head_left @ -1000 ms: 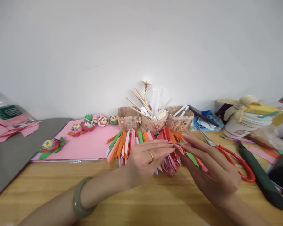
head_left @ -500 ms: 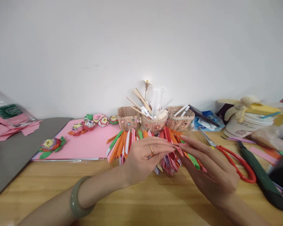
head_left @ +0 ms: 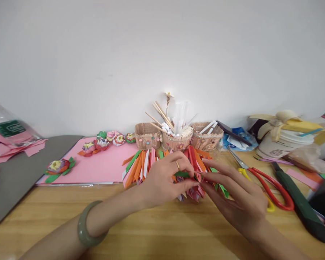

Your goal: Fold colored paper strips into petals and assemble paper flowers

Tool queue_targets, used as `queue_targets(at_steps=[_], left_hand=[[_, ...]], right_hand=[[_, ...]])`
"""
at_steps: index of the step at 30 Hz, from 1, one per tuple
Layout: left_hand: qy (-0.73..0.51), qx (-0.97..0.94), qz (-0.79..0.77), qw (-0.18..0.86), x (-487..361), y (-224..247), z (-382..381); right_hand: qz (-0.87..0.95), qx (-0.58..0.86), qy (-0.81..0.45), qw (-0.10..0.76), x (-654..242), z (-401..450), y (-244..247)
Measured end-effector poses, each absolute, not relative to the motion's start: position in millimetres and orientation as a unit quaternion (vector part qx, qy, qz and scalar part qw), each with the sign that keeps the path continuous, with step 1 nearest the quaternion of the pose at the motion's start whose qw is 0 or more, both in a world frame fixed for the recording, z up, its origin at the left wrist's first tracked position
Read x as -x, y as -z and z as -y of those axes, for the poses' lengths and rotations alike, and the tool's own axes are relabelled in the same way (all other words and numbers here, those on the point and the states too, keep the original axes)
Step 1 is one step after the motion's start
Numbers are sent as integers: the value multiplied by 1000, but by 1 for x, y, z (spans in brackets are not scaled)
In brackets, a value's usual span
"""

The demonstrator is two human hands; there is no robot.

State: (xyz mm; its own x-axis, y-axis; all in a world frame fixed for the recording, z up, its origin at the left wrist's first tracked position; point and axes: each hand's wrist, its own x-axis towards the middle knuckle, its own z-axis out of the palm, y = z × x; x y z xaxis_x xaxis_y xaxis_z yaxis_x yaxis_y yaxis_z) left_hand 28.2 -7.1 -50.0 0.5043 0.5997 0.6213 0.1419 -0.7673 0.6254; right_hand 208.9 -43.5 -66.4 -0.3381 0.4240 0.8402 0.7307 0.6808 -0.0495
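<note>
My left hand (head_left: 162, 180), with a ring and a green bangle, pinches a small folded pink piece of paper (head_left: 198, 177) between thumb and index finger. The fingertips of my right hand (head_left: 238, 195) meet it from the other side and press on the same piece, most of which is hidden. Behind and under the fingers spreads a heap of folded paper strips (head_left: 137, 169) in orange, green, pink, red and white. A bit of green shows beside my left index finger; whether it belongs to the held piece I cannot tell.
Behind the strips stand small woven baskets (head_left: 147, 136) with sticks and tubes. Paper flowers (head_left: 58, 167) lie on pink sheets (head_left: 97, 173) at left. To the right are red-handled scissors (head_left: 273, 187), a green-black cutter (head_left: 300, 206) and a lidded cup (head_left: 284, 143) topped with a banana peel.
My left fingers have curled and drawn back a little, and my right fingers have bent in toward the pink paper. Yellow handles beside the red scissors now show more.
</note>
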Motion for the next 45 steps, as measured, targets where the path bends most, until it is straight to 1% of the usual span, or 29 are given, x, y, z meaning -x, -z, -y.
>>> queue_targets(at_steps=[7,9,11,16,19,21,28,34,37,39,42,45], left_hand=[[-431,-812,-234,315,-28,58,4],[-421,-805,-232,347,-28,56,4],[-397,-785,-253,403,-28,54,4],[-326,-674,-329,576,-30,48,4],[-320,-639,-324,620,-30,50,3],[-320,-635,-311,630,-29,52,2],[-321,-637,-288,639,-25,55,-2],[-317,-626,-274,658,-27,55,-2],[-317,-627,-282,653,-28,56,1],[-329,-641,-296,627,-29,57,3],[-366,-691,-326,531,-32,59,8],[-403,-741,-324,428,-36,60,12]], right_hand=[[809,350,171,439,-209,44,67],[818,344,148,438,-209,44,67],[832,340,70,433,-209,44,64],[791,409,-209,404,-205,45,56],[738,436,-331,395,-205,46,54],[714,440,-372,397,-205,46,55],[705,464,-350,407,-207,45,59],[688,454,-391,409,-206,46,54],[704,459,-358,407,-205,45,55],[726,475,-294,400,-204,45,58],[757,490,-162,401,-203,46,63],[769,480,-124,403,-202,47,66]])
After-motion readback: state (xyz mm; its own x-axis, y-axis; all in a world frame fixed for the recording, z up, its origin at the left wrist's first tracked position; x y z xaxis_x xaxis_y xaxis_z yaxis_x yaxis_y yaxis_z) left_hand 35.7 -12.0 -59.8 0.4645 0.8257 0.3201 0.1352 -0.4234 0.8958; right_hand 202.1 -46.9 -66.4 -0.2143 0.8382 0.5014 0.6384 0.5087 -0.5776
